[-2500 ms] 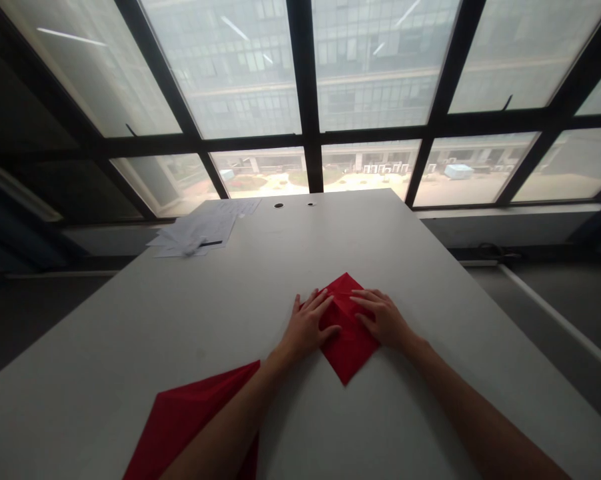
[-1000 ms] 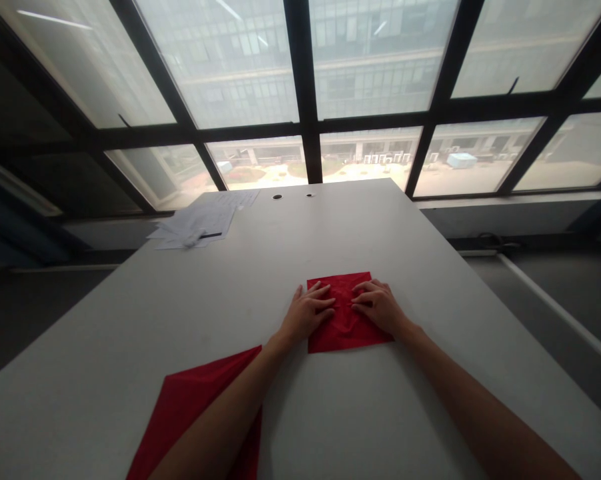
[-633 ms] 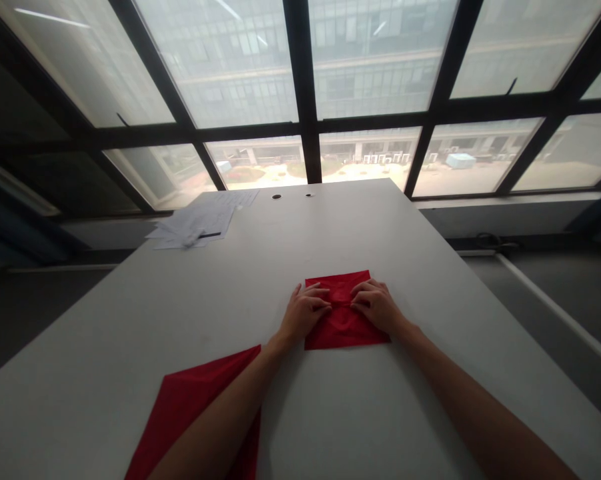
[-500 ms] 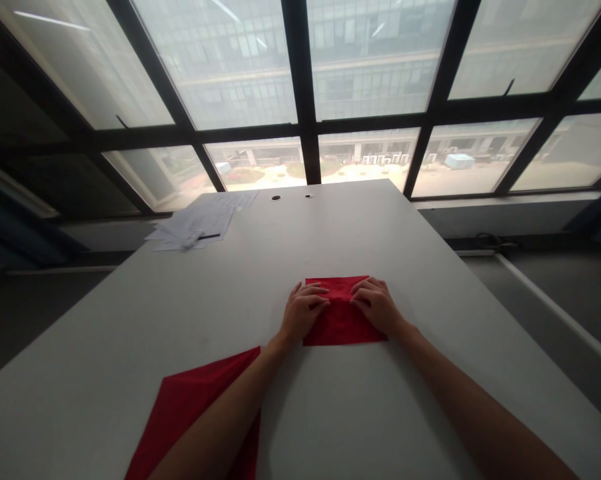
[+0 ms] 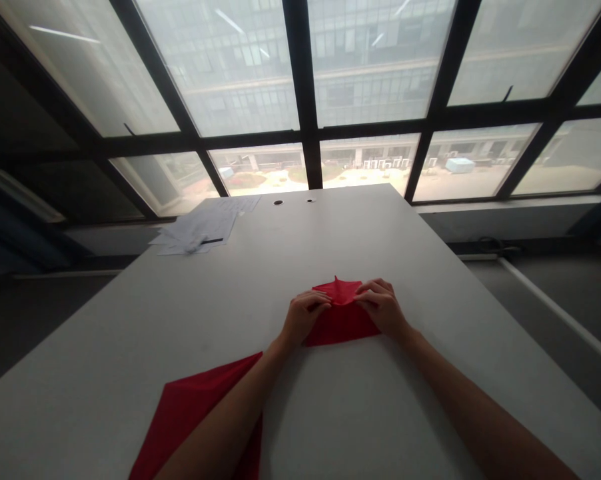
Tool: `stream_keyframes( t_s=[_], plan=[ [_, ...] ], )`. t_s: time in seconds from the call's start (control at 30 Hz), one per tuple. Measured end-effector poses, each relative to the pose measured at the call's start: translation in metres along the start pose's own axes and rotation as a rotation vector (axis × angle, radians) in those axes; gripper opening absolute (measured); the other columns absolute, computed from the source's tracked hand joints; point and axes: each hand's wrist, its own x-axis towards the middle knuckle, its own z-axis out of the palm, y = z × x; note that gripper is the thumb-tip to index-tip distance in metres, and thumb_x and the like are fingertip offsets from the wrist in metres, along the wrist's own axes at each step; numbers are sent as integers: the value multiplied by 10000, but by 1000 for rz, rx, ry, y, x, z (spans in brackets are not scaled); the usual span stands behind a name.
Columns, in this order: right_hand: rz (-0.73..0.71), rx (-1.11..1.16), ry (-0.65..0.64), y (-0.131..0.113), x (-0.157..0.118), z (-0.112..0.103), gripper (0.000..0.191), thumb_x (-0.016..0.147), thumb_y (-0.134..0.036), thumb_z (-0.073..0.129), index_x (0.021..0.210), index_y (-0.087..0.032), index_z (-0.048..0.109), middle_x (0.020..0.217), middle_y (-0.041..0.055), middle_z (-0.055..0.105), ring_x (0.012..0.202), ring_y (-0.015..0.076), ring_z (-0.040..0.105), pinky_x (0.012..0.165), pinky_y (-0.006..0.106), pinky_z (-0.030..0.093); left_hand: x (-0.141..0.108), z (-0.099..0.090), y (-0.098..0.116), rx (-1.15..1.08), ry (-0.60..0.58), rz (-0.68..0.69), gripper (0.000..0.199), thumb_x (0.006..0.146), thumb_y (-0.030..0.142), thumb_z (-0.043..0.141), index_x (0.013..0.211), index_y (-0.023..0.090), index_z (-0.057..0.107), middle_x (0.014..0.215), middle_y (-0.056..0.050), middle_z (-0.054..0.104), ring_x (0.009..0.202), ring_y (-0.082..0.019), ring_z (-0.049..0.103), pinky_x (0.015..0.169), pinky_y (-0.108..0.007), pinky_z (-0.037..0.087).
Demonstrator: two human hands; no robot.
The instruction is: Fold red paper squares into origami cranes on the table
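A small red cloth (image 5: 341,325) lies on the white table in front of me, its far part bunched up into a raised crease. My left hand (image 5: 305,312) pinches the cloth near its left side, thumb against the curled fingers. On the opposite side my right hand (image 5: 380,307) pinches it likewise. Between the two hands a fold sags slightly. A larger piece of red cloth (image 5: 195,407) is spread at the lower left, partly covered by my left forearm.
The white table (image 5: 355,247) reaches to a window wall with dark frames (image 5: 310,100). Loose papers (image 5: 205,223) with a dark strip (image 5: 212,241) on them lie at the far left. Two round holes, one of them this hole (image 5: 278,203), are near the far edge.
The small cloth lay mostly flat before; now its far part is drawn up and creased between my hands, which pinch it. The larger cloth stays put.
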Motion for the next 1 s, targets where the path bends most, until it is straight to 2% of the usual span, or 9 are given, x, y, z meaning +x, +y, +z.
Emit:
stream_keyframes(
  t_s=[0.13, 0.33, 0.5, 0.6, 0.7, 0.77, 0.87, 0.93, 1.0],
  plan=[
    [-3, 60, 10, 2, 0, 1, 155, 910, -257, 635, 840, -297, 767, 948, 35, 724, 948, 231, 589, 918, 427, 425, 1, -3, -1, 50, -43, 44, 86, 840, 297, 732, 898, 242, 764, 972, -57, 755, 939, -220, 696, 925, -404, 541],
    [30, 137, -23, 3, 2, 0, 147, 905, -269, 644, 841, -298, 773, 944, 45, 721, 952, 237, 583, 902, 424, 466, 0, -7, -3, 133, -57, 53, 50, 846, 262, 726, 817, 249, 764, 1002, -63, 721, 972, -221, 665, 929, -410, 531],
    [-19, 173, -78, -3, 4, -6, 144, 898, -262, 653, 856, -313, 781, 1035, 45, 709, 1022, 243, 566, 933, 434, 477, 2, -13, 9, 217, -171, 124, 25, 809, 251, 768, 831, 263, 763, 1340, -56, 591, 1275, -267, 528, 1108, -448, 400],
    [-56, 145, -110, -8, 6, -9, 141, 886, -259, 666, 853, -326, 785, 1068, 47, 708, 1045, 254, 561, 945, 455, 478, 4, -18, 20, 323, -259, 173, 36, 819, 253, 757, 848, 274, 760, 1414, -37, 544, 1356, -269, 455, 1152, -449, 338],
    [-103, 95, -162, -13, 8, -11, 154, 887, -251, 665, 849, -338, 786, 1083, 43, 710, 1061, 258, 555, 945, 459, 478, 6, -23, 31, 438, -390, 266, 40, 830, 277, 743, 863, 297, 754, 1455, 6, 516, 1432, -260, 355, 1216, -482, 180],
    [-122, 82, -187, -15, 9, -12, 157, 892, -250, 661, 859, -341, 784, 1097, 40, 706, 1070, 255, 554, 949, 452, 476, 8, -25, 34, 448, -460, 304, 58, 851, 274, 717, 889, 308, 745, 1396, 14, 578, 1425, -237, 373, 1232, -490, 83],
    [-115, 76, -168, -15, 10, -13, 125, 887, -273, 673, 920, -336, 776, 1116, 42, 693, 1068, 254, 561, 961, 448, 471, 8, -25, 31, 379, -469, 314, 58, 877, 258, 684, 881, 299, 724, 1168, 22, 719, 1296, -194, 538, 1235, -470, 45],
    [-53, 60, -73, -13, 10, -14, 184, 873, -318, 691, 1049, -325, 747, 1149, 58, 676, 1090, 270, 556, 992, 470, 452, 8, -23, 26, 340, -394, 301, 58, 881, 262, 678, 836, 278, 710, 1054, 22, 751, 1175, -178, 626, 1231, -453, 94],
    [78, 74, 116, -12, 11, -13, 353, 864, -382, 694, 1205, -293, 674, 1202, 90, 643, 1118, 290, 548, 1003, 493, 444, 8, -21, 20, 327, -288, 278, 86, 880, 275, 678, 799, 261, 702, 1003, 10, 758, 1081, -173, 670, 1212, -441, 173]
  ],
)
